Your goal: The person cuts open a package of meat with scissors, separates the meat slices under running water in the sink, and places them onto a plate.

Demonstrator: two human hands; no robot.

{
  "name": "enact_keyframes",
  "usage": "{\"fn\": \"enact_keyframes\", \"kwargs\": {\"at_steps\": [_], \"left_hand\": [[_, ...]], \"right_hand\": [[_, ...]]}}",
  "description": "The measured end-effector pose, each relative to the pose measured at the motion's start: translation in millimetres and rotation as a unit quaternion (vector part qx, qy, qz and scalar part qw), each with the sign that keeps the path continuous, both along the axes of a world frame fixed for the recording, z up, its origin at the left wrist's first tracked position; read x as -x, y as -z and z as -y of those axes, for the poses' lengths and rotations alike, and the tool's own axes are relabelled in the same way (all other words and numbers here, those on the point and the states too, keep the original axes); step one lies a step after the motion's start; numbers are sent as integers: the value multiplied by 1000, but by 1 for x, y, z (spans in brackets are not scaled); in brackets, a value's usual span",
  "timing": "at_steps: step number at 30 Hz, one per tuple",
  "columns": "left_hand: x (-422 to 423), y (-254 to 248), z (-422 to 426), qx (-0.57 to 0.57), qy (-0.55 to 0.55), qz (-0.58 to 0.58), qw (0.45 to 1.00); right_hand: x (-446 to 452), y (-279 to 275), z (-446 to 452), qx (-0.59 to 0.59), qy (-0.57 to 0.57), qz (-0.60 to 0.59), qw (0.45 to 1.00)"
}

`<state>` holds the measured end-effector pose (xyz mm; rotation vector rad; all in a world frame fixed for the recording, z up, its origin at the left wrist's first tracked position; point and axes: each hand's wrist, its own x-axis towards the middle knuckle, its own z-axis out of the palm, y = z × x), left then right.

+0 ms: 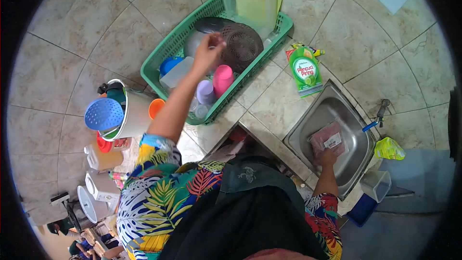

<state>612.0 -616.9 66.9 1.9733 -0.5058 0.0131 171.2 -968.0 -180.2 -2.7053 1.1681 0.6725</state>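
Note:
My left hand is stretched over the green plastic basket, beside a brown perforated colander. Its fingers are bent with a gap to the thumb, and nothing shows between them. Under and around it in the basket lie a clear container, a pink cup and a purple cup. Down in the steel sink, my right hand grips the near edge of a flat, plastic-wrapped pack of red meat with a white label.
A green dish soap pouch lies between basket and sink. A blue-tipped faucet juts over the sink's right side. Left of the basket stand a white bucket with a blue skimmer and a jug of yellowish liquid. Other people are at lower left.

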Motion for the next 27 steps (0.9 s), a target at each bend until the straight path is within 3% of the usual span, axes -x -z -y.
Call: {"fn": "enact_keyframes", "kwargs": {"at_steps": [1,3,4,6,8,10,12,16,18,24,26,27], "left_hand": [[-27,10,0,4,0,-3,1000],[-67,23,6,-317,-60,73,944],[-73,21,14,-315,-55,78,944],[-81,23,34,-484,-44,133,864],[-100,36,46,-499,-16,144,854],[-101,30,62,-602,-19,118,789],[-104,26,74,-599,-19,107,793],[-117,21,90,-586,-28,-5,810],[-184,65,64,-452,51,28,890],[-120,-26,85,-268,163,-40,949],[-77,-52,92,-198,192,88,957],[-42,-74,100,-179,200,83,960]], "right_hand": [[3,-7,1,4,0,-3,1000],[1,-24,1,-27,23,-34,999],[0,-24,4,-26,30,-31,999],[9,-17,16,-45,91,2,995],[24,13,33,41,67,54,995],[36,31,49,100,73,162,979],[18,-28,51,18,86,57,994],[11,-70,68,24,124,76,989],[13,-71,86,13,153,60,986],[6,-74,115,4,249,160,955],[3,-76,121,6,269,158,950],[1,-78,122,5,268,161,950]]}}
